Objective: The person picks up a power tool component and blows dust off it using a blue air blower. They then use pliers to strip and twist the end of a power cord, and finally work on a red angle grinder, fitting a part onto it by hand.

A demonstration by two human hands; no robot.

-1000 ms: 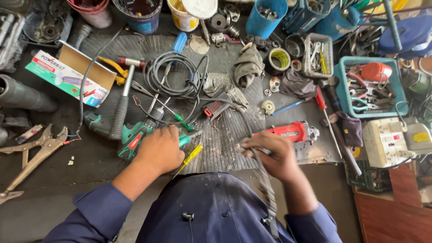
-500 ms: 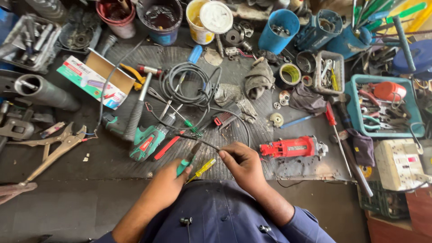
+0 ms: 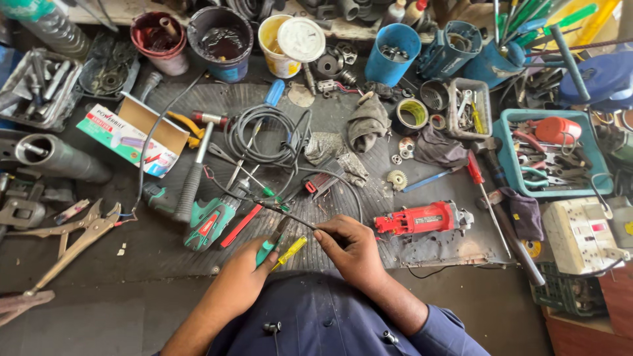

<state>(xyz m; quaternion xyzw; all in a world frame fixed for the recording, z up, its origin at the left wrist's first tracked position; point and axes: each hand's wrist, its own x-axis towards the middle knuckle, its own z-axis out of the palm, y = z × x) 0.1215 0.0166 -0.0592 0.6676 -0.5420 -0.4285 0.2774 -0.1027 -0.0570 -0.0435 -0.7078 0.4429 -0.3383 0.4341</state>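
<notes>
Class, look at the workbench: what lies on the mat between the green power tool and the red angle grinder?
In the head view, both hands: left hand gripping pliers, right hand pinching a dark wire.

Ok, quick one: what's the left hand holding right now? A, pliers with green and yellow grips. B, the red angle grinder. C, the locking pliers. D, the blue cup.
A: the left hand grips the pliers by their green and yellow handles, while the grinder, locking pliers and blue cup all lie untouched on the bench.
</notes>
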